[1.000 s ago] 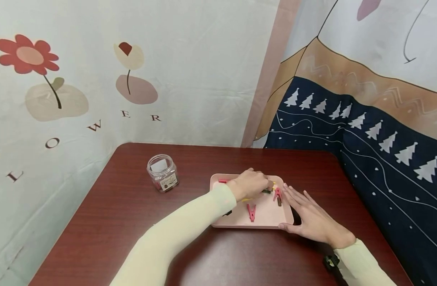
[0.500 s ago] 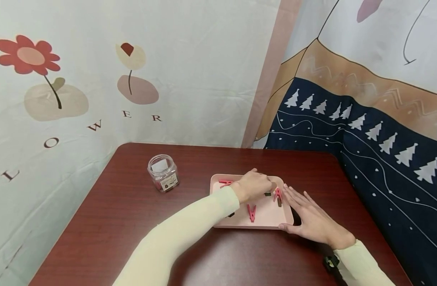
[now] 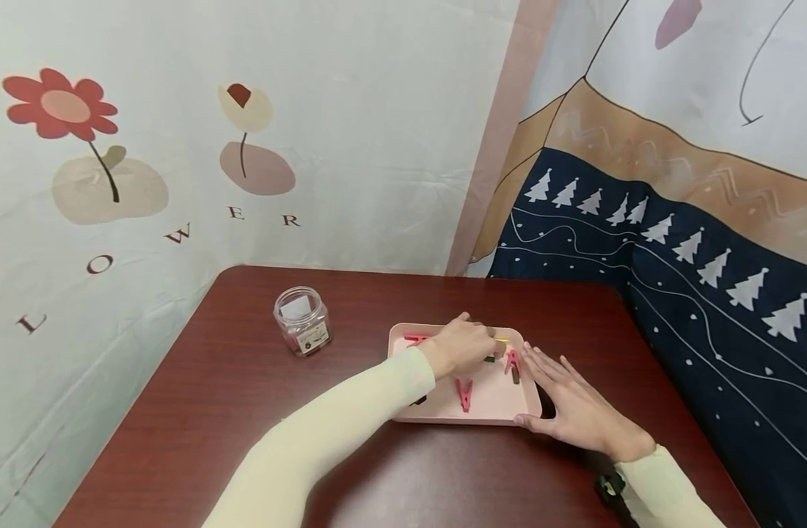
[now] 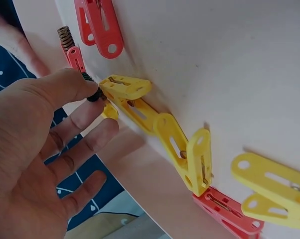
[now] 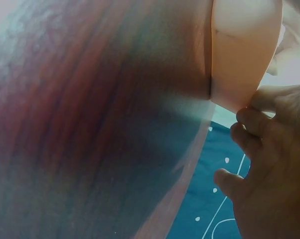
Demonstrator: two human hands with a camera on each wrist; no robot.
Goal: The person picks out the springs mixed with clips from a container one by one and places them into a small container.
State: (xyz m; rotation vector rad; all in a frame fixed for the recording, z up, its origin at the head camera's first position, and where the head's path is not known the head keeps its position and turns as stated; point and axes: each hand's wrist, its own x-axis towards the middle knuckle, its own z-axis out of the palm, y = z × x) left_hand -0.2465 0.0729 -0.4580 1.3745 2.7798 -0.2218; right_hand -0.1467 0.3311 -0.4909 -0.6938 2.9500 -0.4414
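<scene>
My left hand (image 3: 459,350) reaches over the pink tray (image 3: 499,403). In the left wrist view its thumb and index finger pinch a dark coil spring (image 4: 93,94), and the other fingers are spread. Right beside the fingertips is a yellow clothespin (image 4: 127,88), in a row with other yellow ones along the tray wall. Red clothespins (image 4: 102,30) and a brown coil spring (image 4: 65,38) lie nearby in the tray. My right hand (image 3: 578,407) lies along the tray's right end, fingers straight at the rim and thumb at the near corner.
A clear open jar (image 3: 304,326) with a label and some reddish contents stands left of the tray on the brown table (image 3: 377,477). Another red clothespin (image 3: 464,394) lies near the tray's front. Printed curtains (image 3: 377,147) hang behind the table.
My left hand shifted a little right over the tray, then back left, uncovering a yellow piece near the far right corner. The right hand keeps its place at the tray's end.
</scene>
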